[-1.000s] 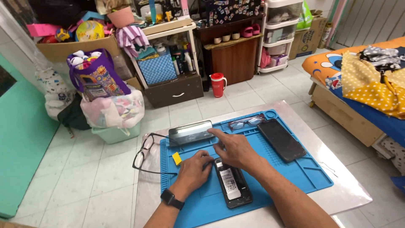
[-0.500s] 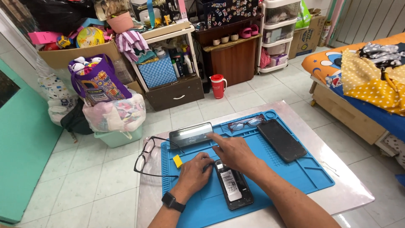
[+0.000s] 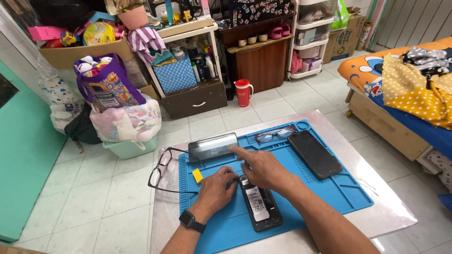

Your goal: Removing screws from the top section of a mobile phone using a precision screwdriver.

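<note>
left hand (image 3: 217, 186) curled, fingertips pressing the top edge of the opened phone (image 3: 260, 208) | right hand (image 3: 263, 168) loosely open, index extended, holding nothing, over phone's top | best to brace the phone flat on the blue mat (image 3: 329, 195) and pry gently | count: one opened phone, one black panel (image 3: 314, 154) right of right hand, two pairs of glasses (image 3: 165, 169), one yellow pick (image 3: 197, 175)

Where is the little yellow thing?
In the head view, the yellow pick lies on the blue mat's left side, just left of the left hand.

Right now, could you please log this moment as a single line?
left hand: on opened phone top edge | right hand: over phone top, finger extended | surface: blue mat | nearby: yellow pick, glasses
</note>
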